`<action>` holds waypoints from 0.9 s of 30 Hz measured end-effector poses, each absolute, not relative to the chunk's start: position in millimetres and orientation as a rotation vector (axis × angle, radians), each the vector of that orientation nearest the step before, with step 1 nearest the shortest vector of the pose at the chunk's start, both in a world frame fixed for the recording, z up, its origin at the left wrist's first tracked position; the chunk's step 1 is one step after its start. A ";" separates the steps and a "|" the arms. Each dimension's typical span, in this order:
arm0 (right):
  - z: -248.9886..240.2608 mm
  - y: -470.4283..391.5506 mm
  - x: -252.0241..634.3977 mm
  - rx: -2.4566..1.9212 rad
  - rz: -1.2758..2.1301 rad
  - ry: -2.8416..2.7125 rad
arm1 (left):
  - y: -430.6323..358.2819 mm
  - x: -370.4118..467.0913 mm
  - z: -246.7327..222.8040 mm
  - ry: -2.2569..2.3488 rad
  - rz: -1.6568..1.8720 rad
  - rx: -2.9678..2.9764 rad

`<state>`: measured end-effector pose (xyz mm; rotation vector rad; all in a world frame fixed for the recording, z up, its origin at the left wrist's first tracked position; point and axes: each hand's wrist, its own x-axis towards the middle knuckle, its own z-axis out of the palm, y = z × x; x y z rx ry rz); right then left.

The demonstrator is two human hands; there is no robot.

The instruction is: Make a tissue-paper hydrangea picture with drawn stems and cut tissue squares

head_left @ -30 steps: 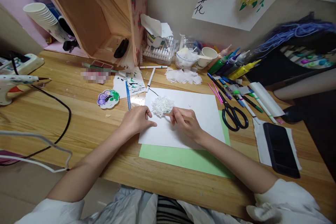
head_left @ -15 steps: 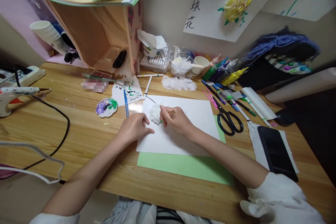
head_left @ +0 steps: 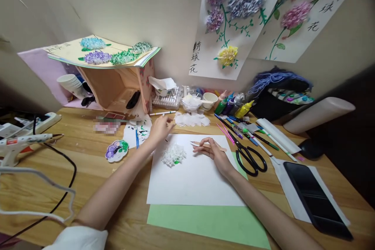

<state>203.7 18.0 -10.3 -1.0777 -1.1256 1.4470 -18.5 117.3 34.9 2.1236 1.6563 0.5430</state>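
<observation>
wooden desk (head_left: 125, 218), white flower (head_left: 174, 155) beside right hand (head_left: 216, 155), nearside of left hand (head_left: 160, 128)

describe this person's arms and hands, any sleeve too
The left hand and right hand are bare, with no gloves or watch visible. Both forearms are bare too; a white sleeve ends near the left elbow; no right sleeve shows.

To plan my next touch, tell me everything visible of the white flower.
The white flower is a rounded, ruffled cluster of many small, paper-like pieces, with a bright green patch on its near side. It lies on the left part of the white sheet; neither the left hand nor the right hand touches it.
</observation>
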 end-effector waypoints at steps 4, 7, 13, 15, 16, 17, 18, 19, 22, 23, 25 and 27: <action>-12.0 20.9 205.6 -1.130 1.136 -1.220 | 151.9 5.8 17.2 1.598 0.655 2.204; -13.3 21.7 209.4 -1.154 1.055 -1.244 | 163.9 7.6 11.5 1.558 0.656 2.195; -10.7 19.9 209.0 -1.181 1.031 -1.245 | 162.4 -3.2 24.4 1.525 0.723 2.073; -9.0 17.7 207.6 -1.185 1.005 -1.240 | 145.8 -7.5 38.4 1.494 0.747 2.023; -8.3 16.0 207.1 -1.186 0.977 -1.238 | 133.2 -9.6 46.1 1.472 0.762 1.999; -7.8 13.7 206.8 -1.183 0.934 -1.236 | 118.2 -11.5 53.2 1.412 0.770 1.936; -7.3 10.7 206.7 -1.176 0.878 -1.234 | 101.4 -13.2 59.2 1.358 0.740 1.885; -6.7 7.1 206.8 -1.161 0.817 -1.235 | 83.8 -14.7 63.2 1.303 0.677 1.855; -4.8 -6.5 206.8 -1.069 0.710 -1.333 | 35.2 -18.3 61.6 1.266 0.522 1.861; -4.2 -11.1 206.1 -1.023 0.714 -1.412 | 23.0 -19.4 57.1 1.287 0.507 1.897; -3.7 -18.7 202.8 -0.915 0.750 -1.624 | 6.3 -21.2 45.7 1.354 0.496 1.983; -4.7 -22.9 196.8 -0.803 0.758 -1.839 | -1.8 -22.2 35.4 1.407 0.491 2.070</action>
